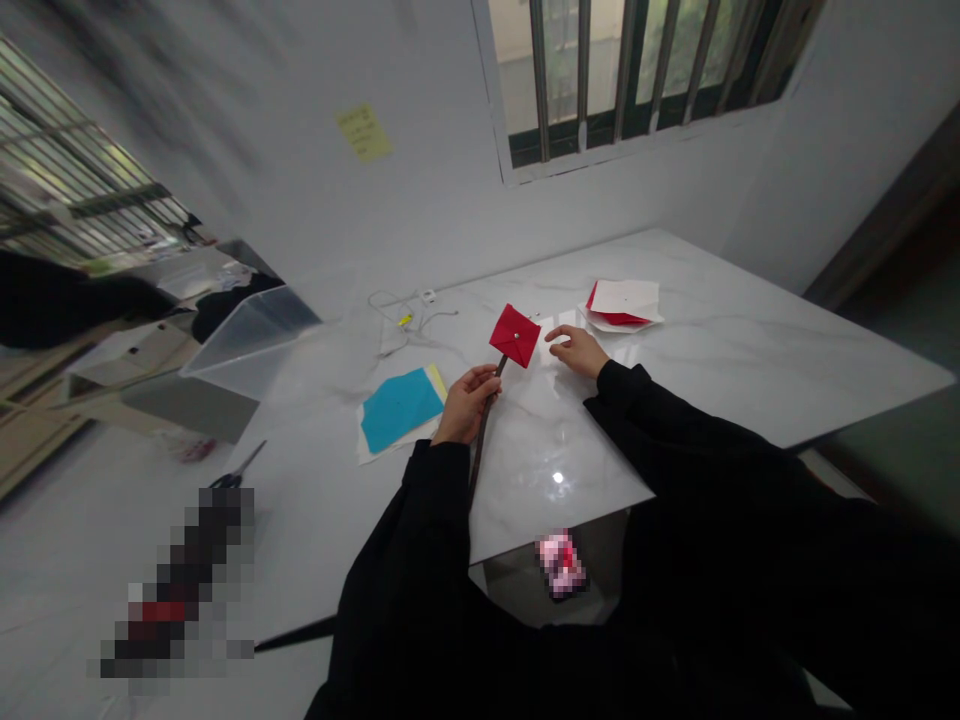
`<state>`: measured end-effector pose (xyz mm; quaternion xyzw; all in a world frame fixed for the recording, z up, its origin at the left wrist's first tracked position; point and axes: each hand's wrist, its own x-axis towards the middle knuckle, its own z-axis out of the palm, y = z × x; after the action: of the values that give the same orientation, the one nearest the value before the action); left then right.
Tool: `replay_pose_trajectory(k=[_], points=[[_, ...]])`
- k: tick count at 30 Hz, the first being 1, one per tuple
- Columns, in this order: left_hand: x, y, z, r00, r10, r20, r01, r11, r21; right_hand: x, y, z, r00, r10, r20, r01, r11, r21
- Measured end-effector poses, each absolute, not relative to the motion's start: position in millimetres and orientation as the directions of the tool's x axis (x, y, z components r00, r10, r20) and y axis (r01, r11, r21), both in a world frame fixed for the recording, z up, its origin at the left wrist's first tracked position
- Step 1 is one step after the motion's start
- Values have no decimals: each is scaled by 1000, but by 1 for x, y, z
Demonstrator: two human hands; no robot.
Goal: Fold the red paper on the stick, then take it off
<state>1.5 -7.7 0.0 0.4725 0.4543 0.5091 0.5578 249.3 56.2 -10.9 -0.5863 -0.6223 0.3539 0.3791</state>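
Note:
My left hand (465, 405) is shut around a thin dark stick (480, 440), which tilts up from the white marble table (712, 370). A red folded paper square (515, 336) sits on top of the stick, with a small pin at its centre. My right hand (577, 350) rests open on the table, fingers pointing at the red square and just apart from it. To the left of my left hand lies a blue paper sheet (400, 410) on white and yellow paper. Red and white paper sheets (622, 307) lie beyond my right hand.
A white cable (397, 310) lies at the table's far edge. A clear plastic bin (251, 345) stands off the left edge, with scissors (240, 475) near the table's left side. A barred window and a yellow sticky note (364, 132) are on the wall behind.

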Motion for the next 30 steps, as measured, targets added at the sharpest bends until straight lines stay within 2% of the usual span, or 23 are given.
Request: replay_pose_trajectory(k=[3,11,15,17,24,30], points=[[1,-7,-1,71,997,-27,-146,37,989,249,56,-11,7,995,102,450,88,-889],[1,-6,-3,72,997,-32,-153,43,987,251,52,-6,-47,983,177,473,178,-863],[1,-6,-3,67,997,-30,-166,41,985,253,50,2,-313,950,26,607,221,-763],[1,-5,-3,61,998,-32,-169,41,985,252,49,3,-348,938,-11,628,224,-746],[1,-5,-3,61,998,-27,-176,38,984,250,51,-2,-182,982,54,638,160,-753],[1,-4,-4,66,997,-37,-177,48,983,253,54,-9,30,983,183,535,139,-833]])
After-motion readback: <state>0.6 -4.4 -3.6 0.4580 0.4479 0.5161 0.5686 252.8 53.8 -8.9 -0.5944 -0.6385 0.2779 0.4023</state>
